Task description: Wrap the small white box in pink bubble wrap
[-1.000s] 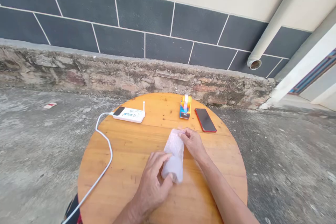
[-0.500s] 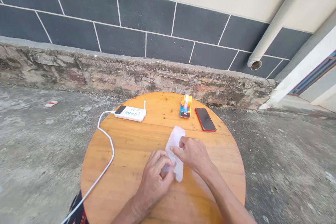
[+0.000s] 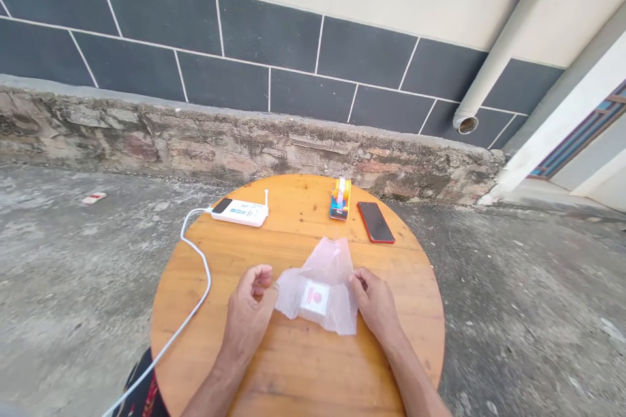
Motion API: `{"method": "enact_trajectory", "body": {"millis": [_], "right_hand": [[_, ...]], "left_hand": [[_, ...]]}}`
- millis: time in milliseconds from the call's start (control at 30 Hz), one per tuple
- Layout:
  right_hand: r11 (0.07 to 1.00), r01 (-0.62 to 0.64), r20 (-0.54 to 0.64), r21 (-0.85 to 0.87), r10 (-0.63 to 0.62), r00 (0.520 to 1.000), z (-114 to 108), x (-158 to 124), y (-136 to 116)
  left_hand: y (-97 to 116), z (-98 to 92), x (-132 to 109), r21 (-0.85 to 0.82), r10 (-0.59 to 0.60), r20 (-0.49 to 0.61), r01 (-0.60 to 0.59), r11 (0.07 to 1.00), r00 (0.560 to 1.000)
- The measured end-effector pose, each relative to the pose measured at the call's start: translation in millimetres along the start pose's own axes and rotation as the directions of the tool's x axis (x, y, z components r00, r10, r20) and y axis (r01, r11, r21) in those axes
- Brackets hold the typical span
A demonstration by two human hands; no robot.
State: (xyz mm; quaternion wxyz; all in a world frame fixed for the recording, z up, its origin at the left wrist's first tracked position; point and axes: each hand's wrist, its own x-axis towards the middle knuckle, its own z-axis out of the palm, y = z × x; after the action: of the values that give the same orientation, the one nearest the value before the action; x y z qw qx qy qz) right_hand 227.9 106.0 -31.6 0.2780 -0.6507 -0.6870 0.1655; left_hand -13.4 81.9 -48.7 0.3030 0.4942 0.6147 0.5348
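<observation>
A thin translucent plastic bag [image 3: 320, 280] with a small white label bearing a red mark lies spread out on the round wooden table [image 3: 293, 365]. My left hand [image 3: 248, 316] pinches its left edge with fingers curled. At the bag's right edge, my right hand [image 3: 377, 303] grips it between thumb and fingers. The bag is pulled wide between the two hands, just above the tabletop.
At the table's far side are a white power strip [image 3: 239, 212] with a white cable [image 3: 195, 280] trailing off the left edge, an orange and blue tape dispenser [image 3: 340, 199], and a red-edged phone [image 3: 375, 222]. Concrete ground, a stone ledge and a drainpipe [image 3: 489, 58] surround it.
The bag was a narrow folded roll held by both hands close together. My hands have moved apart and the bag is now opened out wide between them.
</observation>
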Motion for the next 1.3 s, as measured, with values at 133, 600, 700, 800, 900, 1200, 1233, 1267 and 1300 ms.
{"method": "enact_trajectory", "body": {"millis": [133,600,700,800,900,1200,1233,1267,1300], "right_hand": [[0.999,-0.007,-0.018,0.038,0.008,1.0,3,-4,-1],[0.466,0.239,-0.085,0.852,-0.327,0.941,-90,-23,-71],[0.228,0.239,-0.054,0.944,-0.607,0.793,-122,-24,-119],[0.219,0.248,-0.029,0.944,-0.691,0.723,-137,-24,-148],[0.291,0.268,0.007,0.918,-0.69,0.724,-134,-24,-149],[0.789,0.116,0.243,0.603,-0.321,0.915,-35,25,-65],[0.833,0.142,0.277,0.535,-0.331,0.902,-28,31,-58],[0.875,0.167,0.303,0.455,-0.328,0.895,-23,36,-51],[0.905,0.18,0.318,0.386,-0.314,0.894,-20,39,-45]], "left_hand": [[21,1.3,11,0.269,0.133,0.157,-0.172,0.948,0.979],[5,12.1,43,0.447,-0.003,0.186,-0.082,0.891,0.983],[10,10.9,44,0.386,0.022,0.163,-0.084,0.919,0.986],[10,10.3,44,0.323,0.053,0.109,-0.086,0.943,0.993],[5,11.1,44,0.295,0.058,0.107,-0.088,0.951,0.993],[2,13.8,47,0.252,0.084,0.158,-0.122,0.96,0.984],[2,13.3,46,0.262,0.082,0.161,-0.123,0.957,0.984],[2,12.7,46,0.272,0.078,0.161,-0.12,0.955,0.984],[2,11.8,46,0.283,0.073,0.157,-0.115,0.952,0.985]]}}
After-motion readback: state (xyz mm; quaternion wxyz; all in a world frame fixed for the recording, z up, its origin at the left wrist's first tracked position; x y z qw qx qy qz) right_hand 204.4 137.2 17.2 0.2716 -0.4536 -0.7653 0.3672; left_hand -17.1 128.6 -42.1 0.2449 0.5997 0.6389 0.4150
